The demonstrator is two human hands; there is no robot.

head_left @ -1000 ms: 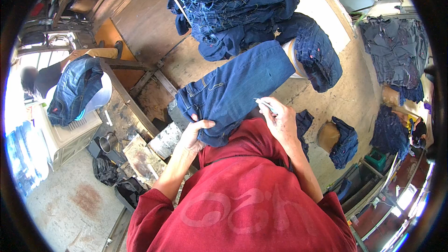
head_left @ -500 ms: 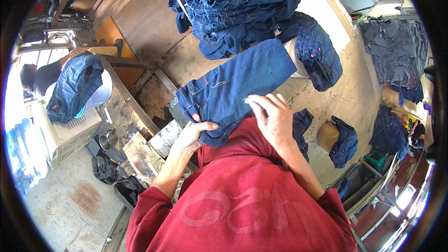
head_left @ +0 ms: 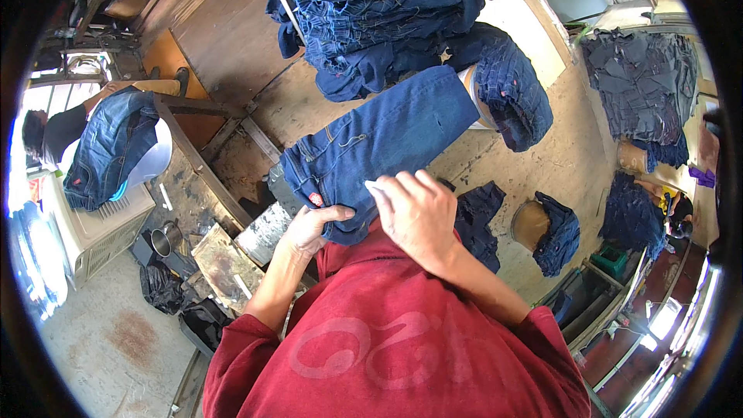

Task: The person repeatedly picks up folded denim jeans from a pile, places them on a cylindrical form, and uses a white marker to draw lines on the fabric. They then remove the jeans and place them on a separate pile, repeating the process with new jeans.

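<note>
A pair of dark blue jeans [head_left: 379,128] lies slantwise in front of me, its waist end near me on the left and its other end far right. What bears it is mostly hidden. At the waist end, beside a small red patch, my left hand [head_left: 311,231] is closed on the denim, thumb on top. My right hand [head_left: 416,209] is closed in a pinch over the near side of the jeans. A small white piece [head_left: 371,185] sticks out from its fingertips; its kind is too small to tell. I cannot tell whether it touches the cloth.
A tall stack of folded jeans [head_left: 387,11] stands beyond. More denim [head_left: 515,89] drapes over a drum at the far right, and dark garments [head_left: 638,70] hang farther right. To the left are a metal mug [head_left: 164,240], a blotched board [head_left: 224,259] and another seated person [head_left: 66,131].
My right hand has moved left and slightly nearer, toward my left hand, still pinching the white piece. My left hand keeps its hold on the jeans. The whole view has shifted slightly.
</note>
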